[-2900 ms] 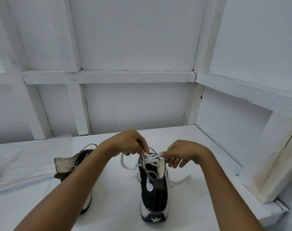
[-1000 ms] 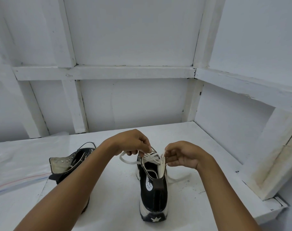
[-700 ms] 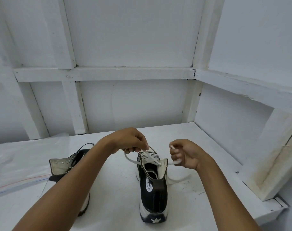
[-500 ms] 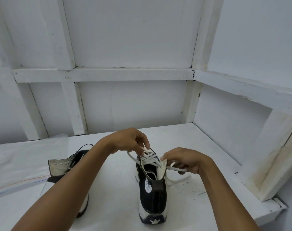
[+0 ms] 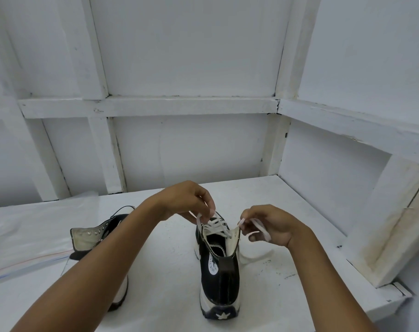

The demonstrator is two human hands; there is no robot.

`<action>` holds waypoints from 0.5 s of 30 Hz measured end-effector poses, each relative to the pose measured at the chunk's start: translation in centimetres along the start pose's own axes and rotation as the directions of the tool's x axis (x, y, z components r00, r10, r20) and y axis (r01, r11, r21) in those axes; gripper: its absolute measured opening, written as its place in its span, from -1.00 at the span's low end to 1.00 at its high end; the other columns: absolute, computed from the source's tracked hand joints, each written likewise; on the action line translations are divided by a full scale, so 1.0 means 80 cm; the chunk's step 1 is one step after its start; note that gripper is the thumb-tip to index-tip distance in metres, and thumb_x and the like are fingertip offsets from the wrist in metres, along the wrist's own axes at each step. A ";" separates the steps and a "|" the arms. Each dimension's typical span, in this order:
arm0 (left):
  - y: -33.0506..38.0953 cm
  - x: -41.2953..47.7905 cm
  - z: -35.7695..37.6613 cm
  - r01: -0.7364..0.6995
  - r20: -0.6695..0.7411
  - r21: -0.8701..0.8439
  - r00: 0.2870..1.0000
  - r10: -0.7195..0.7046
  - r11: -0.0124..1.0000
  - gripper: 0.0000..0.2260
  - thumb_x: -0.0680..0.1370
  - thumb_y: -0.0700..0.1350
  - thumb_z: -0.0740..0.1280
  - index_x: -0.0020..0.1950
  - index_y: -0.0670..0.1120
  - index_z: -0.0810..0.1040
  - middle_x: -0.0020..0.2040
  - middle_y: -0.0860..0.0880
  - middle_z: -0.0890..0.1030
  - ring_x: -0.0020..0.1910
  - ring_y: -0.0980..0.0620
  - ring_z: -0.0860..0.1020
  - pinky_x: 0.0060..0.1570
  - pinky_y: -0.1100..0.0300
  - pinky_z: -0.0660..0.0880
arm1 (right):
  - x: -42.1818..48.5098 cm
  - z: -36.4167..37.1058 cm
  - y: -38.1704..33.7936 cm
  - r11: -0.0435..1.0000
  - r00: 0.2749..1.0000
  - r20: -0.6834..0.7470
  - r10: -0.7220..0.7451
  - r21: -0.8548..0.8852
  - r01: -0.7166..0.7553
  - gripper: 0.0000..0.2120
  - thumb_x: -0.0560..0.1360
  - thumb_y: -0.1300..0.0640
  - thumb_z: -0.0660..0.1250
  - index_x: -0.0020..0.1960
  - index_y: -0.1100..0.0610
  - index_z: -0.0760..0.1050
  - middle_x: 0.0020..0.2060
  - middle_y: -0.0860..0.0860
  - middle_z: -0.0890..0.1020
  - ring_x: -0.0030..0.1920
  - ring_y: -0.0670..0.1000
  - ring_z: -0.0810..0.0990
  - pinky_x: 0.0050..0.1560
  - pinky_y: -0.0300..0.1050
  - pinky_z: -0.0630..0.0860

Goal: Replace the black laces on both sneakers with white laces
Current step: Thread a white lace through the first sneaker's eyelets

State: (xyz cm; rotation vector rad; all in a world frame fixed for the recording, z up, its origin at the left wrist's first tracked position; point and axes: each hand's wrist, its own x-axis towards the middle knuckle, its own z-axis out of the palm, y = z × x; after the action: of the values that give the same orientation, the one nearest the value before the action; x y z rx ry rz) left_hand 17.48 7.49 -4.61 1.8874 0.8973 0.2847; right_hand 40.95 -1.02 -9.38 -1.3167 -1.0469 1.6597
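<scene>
A black high-top sneaker (image 5: 220,279) with a white sole stands heel toward me on the white table (image 5: 170,271). A white lace (image 5: 215,225) criss-crosses its eyelets. My left hand (image 5: 187,202) pinches the lace's left end just above the shoe's top left eyelets. My right hand (image 5: 268,226) pinches the right end beside the top right eyelet, with the loose tail looping under the fingers and trailing onto the table. A second black sneaker (image 5: 96,236) lies to the left, partly hidden behind my left forearm, its collar flopped open; a thin black lace (image 5: 123,208) shows at its far end.
A clear plastic bag (image 5: 24,236) lies on the table at far left. White panelled walls with wooden beams close the back and right. The table's right edge (image 5: 376,298) drops off near my right forearm.
My right hand dropped from a raised pull to the top right eyelet and now holds the lace end there. My left hand stays at the top left, lace end pinched.
</scene>
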 end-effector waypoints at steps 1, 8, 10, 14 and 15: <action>0.000 0.000 0.002 -0.003 0.020 0.011 1.000 0.003 1.000 -0.92 0.50 -0.28 0.43 -0.02 -0.25 0.64 -0.24 -0.16 0.68 -0.19 -0.03 0.66 -0.03 0.09 0.62 | 0.001 0.001 -0.001 0.992 1.000 -0.030 -0.008 0.127 0.012 -0.91 0.32 0.22 0.30 -0.35 0.19 0.47 -0.22 0.20 0.65 -0.22 0.11 0.60 -0.26 -0.11 0.53; 0.000 0.005 0.017 -0.049 0.086 0.066 0.995 0.044 0.997 -0.87 0.48 -0.31 0.43 0.01 -0.19 0.66 -0.23 -0.05 0.67 -0.25 0.06 0.61 -0.10 0.17 0.57 | 0.002 0.011 0.001 0.945 0.998 -0.065 0.017 0.327 0.005 -0.82 0.42 0.18 0.22 -0.35 0.14 0.34 -0.51 0.03 0.36 -0.45 0.03 0.41 -0.36 -0.17 0.42; -0.001 0.007 0.019 -0.052 0.092 0.111 0.995 0.042 0.992 -0.84 0.47 -0.33 0.43 0.02 -0.17 0.66 -0.21 -0.03 0.66 -0.24 0.09 0.61 -0.12 0.21 0.55 | 0.002 0.009 0.004 0.975 0.997 -0.075 0.033 0.220 -0.016 -0.78 0.46 0.17 0.26 -0.33 0.10 0.30 -0.52 -0.02 0.26 -0.51 -0.04 0.25 -0.42 -0.21 0.27; 0.001 0.007 0.019 -0.050 0.116 0.172 0.993 0.031 0.984 -0.84 0.48 -0.32 0.42 0.04 -0.19 0.66 -0.21 0.04 0.68 -0.20 0.12 0.60 -0.10 0.24 0.55 | -0.006 0.009 0.006 0.987 0.998 -0.058 0.031 -0.158 -0.040 -0.94 0.49 0.21 0.35 -0.14 0.18 0.49 -0.48 -0.03 0.22 -0.49 -0.06 0.13 -0.43 -0.22 0.13; 0.002 0.007 0.020 -0.044 0.116 0.202 0.993 0.020 0.978 -0.85 0.48 -0.31 0.43 0.03 -0.17 0.66 -0.24 0.09 0.67 -0.20 0.13 0.59 -0.12 0.24 0.54 | -0.008 0.012 0.006 0.972 0.999 -0.026 0.026 -0.233 -0.031 -0.91 0.45 0.21 0.37 -0.08 0.23 0.53 -0.48 -0.02 0.22 -0.47 -0.05 0.13 -0.42 -0.21 0.12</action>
State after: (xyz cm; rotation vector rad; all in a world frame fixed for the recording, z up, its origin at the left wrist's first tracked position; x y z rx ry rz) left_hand 18.83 6.78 -5.36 2.0864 0.8453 0.1057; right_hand 40.13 -1.96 -9.49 -1.5038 -1.2453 1.5746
